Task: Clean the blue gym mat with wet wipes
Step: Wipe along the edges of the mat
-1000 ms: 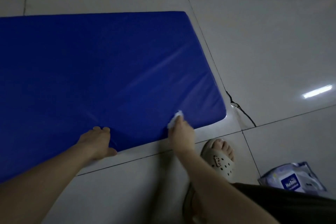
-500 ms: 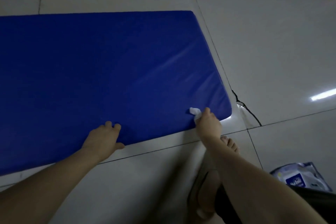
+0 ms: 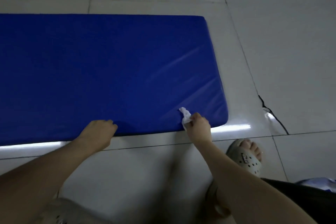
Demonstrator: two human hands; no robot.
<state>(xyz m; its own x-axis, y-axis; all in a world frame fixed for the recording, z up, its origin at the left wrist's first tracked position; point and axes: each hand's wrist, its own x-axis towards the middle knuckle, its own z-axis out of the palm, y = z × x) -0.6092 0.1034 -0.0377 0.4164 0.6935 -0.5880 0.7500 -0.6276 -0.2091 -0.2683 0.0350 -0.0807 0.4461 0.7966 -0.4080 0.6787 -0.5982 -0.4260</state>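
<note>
- here, our left hand [image 3: 99, 129] sits on the near edge of the blue gym mat [image 3: 109, 69], fingers curled; whether they grip or only press we cannot tell.
- our right hand [image 3: 199, 125] pinches a crumpled wet wipe [image 3: 185, 115] against that edge, near the right corner.
- the wipe looks limp and light, so a bunched pinch suits it.
- the mat lies flat on the tiled floor [image 3: 272, 42], padded and slick-skinned; we judge its edges the place to hold.
- its long axis runs left to right, out of view at left.

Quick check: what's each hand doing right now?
Left hand: fingers curled on near edge of the padded blue gym mat; grip cannot be told.
Right hand: holding a crumpled white wet wipe.
</note>
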